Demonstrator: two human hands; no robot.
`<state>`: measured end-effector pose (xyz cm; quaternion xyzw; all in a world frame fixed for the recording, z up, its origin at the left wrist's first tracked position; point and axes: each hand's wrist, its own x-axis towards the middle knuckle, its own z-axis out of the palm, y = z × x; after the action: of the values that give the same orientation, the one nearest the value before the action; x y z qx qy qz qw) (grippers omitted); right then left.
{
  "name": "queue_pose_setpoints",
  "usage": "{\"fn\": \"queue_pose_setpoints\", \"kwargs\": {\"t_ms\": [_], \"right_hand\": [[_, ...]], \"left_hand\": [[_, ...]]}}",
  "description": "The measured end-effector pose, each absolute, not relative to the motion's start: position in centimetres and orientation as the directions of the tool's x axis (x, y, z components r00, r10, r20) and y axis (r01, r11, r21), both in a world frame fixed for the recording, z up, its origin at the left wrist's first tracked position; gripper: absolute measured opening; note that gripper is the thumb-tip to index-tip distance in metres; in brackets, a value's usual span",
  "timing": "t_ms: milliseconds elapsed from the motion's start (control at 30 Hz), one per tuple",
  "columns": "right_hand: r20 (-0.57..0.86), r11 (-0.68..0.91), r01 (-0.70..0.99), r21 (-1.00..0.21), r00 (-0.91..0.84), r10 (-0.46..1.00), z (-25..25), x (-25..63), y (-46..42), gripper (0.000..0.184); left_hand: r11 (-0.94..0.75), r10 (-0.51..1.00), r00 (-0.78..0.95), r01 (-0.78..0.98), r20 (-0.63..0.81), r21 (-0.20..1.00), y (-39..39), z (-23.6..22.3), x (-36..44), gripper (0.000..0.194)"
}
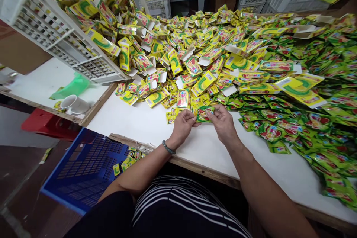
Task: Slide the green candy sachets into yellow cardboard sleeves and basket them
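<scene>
A small green foil packet [204,113] with a red picture is stretched level between my two hands, just above the white tabletop. My left hand [183,125], with a beaded bracelet at its wrist, pinches the packet's left end. At the other end, the thumb and fingers of my right hand [223,123] are closed on it. Right behind my hands lie a small yellow carton [183,97] and a yellow packet [171,115]. Many yellow cartons [206,81] are heaped beyond, several with white flaps standing up.
Green packets [279,130] form a large pile at my right. A tilted white crate [64,37] spills cartons at the left. Below the table edge sits a blue crate [80,167] with several cartons inside. A white mug [74,104] and a red stool [46,122] are further left.
</scene>
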<state>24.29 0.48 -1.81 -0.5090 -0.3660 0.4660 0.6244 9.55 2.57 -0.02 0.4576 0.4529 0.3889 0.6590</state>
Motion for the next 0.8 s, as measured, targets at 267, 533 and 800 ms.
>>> {"fn": "queue_pose_setpoints", "kwargs": {"t_ms": [267, 533, 800], "right_hand": [[0.024, 0.021, 0.012, -1.000, 0.397, 0.917, -2.0, 24.7, 0.9, 0.036], [0.004, 0.005, -0.001, -1.000, 0.429, 0.903, -2.1, 25.5, 1.0, 0.037], [0.024, 0.036, -0.016, -0.999, 0.484, 0.875, -1.6, 26.2, 1.2, 0.035]], "left_hand": [[0.012, 1.000, -0.004, 0.842, -0.018, 0.539, 9.9, 2.9, 8.4, 0.061], [0.002, 0.988, 0.073, 0.872, -0.135, 0.490, 10.9, 2.4, 9.1, 0.074], [-0.586, 0.804, 0.589, 0.808, -0.079, 0.057, 11.1, 4.7, 6.9, 0.068]]}}
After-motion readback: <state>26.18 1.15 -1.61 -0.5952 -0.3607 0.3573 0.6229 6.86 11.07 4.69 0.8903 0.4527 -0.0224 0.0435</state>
